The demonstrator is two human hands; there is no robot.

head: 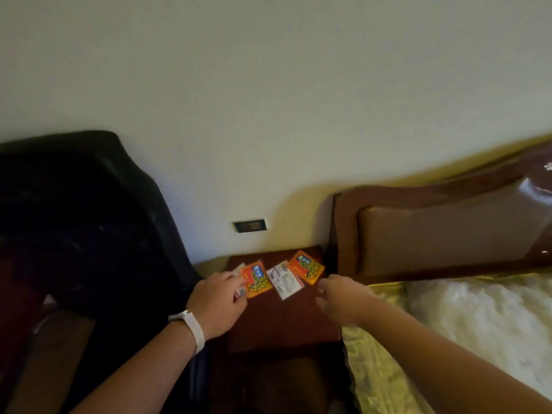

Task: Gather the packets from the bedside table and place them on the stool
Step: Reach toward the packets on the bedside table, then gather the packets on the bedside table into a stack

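From the head view, both hands are out over the dark red bedside table (280, 327), so the gathering step has only begun. The left hand (219, 306) has its fingers (236, 279) curled down onto the near orange packet (257, 279); they touch its left edge, though whether they have pinched it or merely rest there I cannot tell. A pale packet (240, 268) peeks out just beyond those fingertips, partly under them. The right hand (340, 297) hangs loosely open and holds nothing. Just ahead of its fingertips lies the far orange packet (307, 267), and between the 2 hands the white packet (285, 279) lies face down, touching it.

I count at least 4 packets, all on the table. No stool is in sight. The next move, I judge, calls for sliding the flat packets together or lifting an edge, since they lie flush on the top, then turning to find the stool.
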